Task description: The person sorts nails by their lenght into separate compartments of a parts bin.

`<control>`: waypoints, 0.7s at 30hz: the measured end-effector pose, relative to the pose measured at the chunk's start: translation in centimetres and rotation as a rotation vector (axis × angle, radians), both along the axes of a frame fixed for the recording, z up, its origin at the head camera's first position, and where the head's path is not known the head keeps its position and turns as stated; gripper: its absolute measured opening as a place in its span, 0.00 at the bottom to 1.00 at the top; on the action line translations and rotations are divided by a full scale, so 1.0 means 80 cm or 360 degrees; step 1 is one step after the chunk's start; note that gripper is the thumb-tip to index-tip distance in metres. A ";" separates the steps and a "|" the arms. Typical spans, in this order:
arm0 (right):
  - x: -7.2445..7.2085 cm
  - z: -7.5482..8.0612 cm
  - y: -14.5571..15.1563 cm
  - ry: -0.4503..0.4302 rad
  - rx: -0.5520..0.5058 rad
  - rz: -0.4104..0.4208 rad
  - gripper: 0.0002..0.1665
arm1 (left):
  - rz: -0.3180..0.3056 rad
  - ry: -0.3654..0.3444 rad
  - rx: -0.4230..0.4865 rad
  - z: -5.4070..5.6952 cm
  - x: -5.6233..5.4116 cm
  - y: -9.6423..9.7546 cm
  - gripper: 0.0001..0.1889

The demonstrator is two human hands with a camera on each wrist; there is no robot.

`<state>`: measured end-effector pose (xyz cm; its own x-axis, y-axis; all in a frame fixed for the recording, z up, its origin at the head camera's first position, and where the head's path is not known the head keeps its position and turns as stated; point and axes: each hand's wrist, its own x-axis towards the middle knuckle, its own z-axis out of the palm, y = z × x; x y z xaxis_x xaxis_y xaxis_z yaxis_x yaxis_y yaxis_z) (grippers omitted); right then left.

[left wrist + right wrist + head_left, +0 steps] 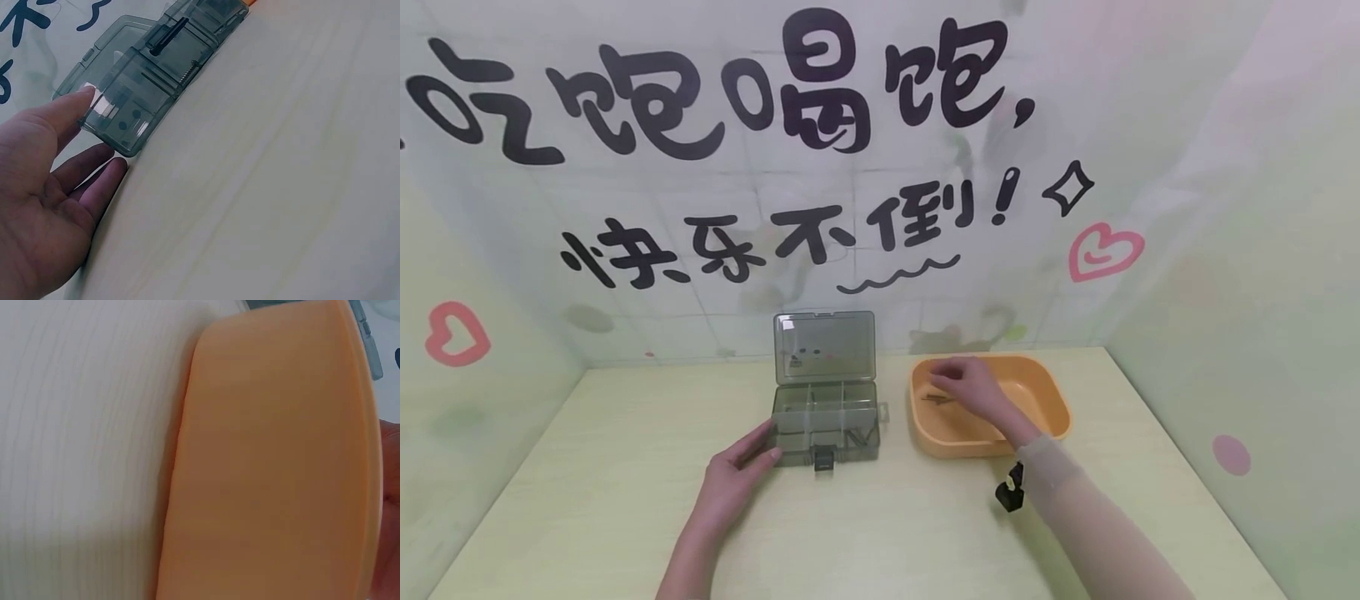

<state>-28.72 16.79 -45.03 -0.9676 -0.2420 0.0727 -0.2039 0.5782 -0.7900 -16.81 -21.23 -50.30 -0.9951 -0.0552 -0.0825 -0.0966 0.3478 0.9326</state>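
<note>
A grey see-through compartment box stands on the table with its lid raised. My left hand grips its left end, the thumb at the front corner and the other fingers along the side. Small screws lie in the front right part; one screw shows through the wall in the left wrist view. My right hand reaches into the orange tray, fingers bent and tips close together just above a few thin dark screws. I cannot tell whether anything is between those fingertips.
The table is pale and wood-grained, with walls at the back and both sides. Black lettering covers the back wall. A dark latch hangs at the box's front. A black device hangs below my right wrist.
</note>
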 end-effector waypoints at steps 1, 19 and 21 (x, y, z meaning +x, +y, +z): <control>-0.001 -0.002 0.002 0.0008 0.0018 0.0001 0.14 | -0.0003 0.0004 -0.0002 0.000 0.000 0.000 0.32; -0.011 -0.027 0.022 -0.0097 0.0149 -0.0012 0.11 | -0.0002 0.0022 0.0013 -0.002 0.000 0.002 0.32; -0.011 -0.029 0.021 -0.0091 0.0163 0.0004 0.12 | -0.0007 0.0023 0.0011 -0.002 0.000 0.001 0.33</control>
